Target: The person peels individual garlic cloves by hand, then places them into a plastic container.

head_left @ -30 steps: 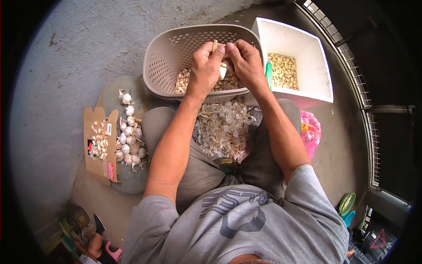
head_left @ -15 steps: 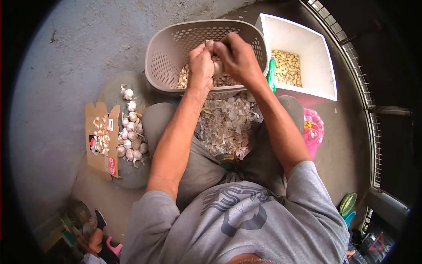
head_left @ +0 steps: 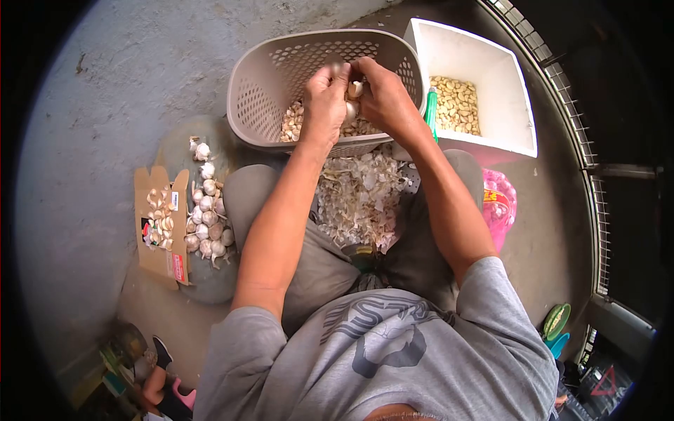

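Note:
Above the grey-brown plastic basket point(head_left: 242, 105), my two hands meet on a partly opened garlic bulb point(head_left: 351, 110). My left hand point(head_left: 325, 102) is closed round its left side, fingertips pinched near the top. On the other side my right hand point(head_left: 386, 98) is closed too, its thumb and index finger close to the left fingertips. A clove point(head_left: 356, 89) shows between the hands; the inner fingers are partly hidden. Below them, loose unpeeled cloves point(head_left: 291, 123) lie in the bottom of the basket.
Right of the basket stands a white foam box point(head_left: 502, 98) with peeled cloves point(head_left: 456, 105); a green-handled tool point(head_left: 430, 112) rests at its edge. Papery skins point(head_left: 358, 196) lie between the knees. At left are whole bulbs point(head_left: 207, 217) and cardboard point(head_left: 161, 259) with cloves. A pink bag point(head_left: 500, 203) sits at right.
My right hand has shifted slightly down and turned, and a clove now shows between my hands. My left fingertips have moved a little. The whole view has shifted slightly.

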Action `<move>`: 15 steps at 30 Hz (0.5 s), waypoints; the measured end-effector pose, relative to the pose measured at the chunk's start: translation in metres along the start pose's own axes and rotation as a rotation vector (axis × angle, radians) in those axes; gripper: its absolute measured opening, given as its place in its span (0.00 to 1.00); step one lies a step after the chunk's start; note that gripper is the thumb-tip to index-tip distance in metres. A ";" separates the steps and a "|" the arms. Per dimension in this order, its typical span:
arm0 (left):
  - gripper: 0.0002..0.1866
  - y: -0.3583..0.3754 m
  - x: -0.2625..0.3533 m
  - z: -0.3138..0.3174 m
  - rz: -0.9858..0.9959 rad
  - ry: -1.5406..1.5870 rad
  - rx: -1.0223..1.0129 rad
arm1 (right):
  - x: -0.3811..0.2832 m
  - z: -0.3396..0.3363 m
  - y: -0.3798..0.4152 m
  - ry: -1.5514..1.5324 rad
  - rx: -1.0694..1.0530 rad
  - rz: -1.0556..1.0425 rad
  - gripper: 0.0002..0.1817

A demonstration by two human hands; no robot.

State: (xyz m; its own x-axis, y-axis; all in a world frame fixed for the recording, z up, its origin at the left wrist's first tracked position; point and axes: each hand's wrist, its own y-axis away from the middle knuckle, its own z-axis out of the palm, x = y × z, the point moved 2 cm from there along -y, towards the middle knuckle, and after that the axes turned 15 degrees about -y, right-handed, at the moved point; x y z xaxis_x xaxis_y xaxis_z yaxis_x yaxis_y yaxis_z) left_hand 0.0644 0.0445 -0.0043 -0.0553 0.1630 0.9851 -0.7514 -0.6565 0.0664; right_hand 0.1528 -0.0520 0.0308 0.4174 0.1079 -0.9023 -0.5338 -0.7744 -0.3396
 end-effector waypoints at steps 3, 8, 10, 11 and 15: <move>0.13 -0.001 0.007 0.006 0.020 0.063 0.123 | 0.003 -0.013 0.000 -0.228 -0.091 0.100 0.17; 0.10 0.001 0.013 0.002 -0.017 0.082 0.168 | -0.005 -0.019 -0.002 -0.379 -0.146 0.244 0.12; 0.11 -0.001 0.009 0.001 0.015 0.062 0.157 | 0.003 -0.021 -0.003 -0.462 -0.118 0.269 0.10; 0.12 -0.001 0.010 -0.001 0.032 0.073 0.150 | 0.004 -0.023 -0.004 -0.592 -0.115 0.272 0.09; 0.13 -0.015 0.006 -0.021 0.080 0.004 0.209 | 0.007 -0.040 -0.007 -0.880 -0.066 0.266 0.09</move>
State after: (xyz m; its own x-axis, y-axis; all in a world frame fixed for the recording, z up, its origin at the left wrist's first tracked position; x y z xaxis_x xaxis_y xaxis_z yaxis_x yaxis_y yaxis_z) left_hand 0.0617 0.0706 -0.0026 -0.1122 0.1068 0.9879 -0.5917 -0.8059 0.0199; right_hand 0.1886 -0.0709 0.0377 -0.4375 0.3354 -0.8343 -0.4778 -0.8727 -0.1003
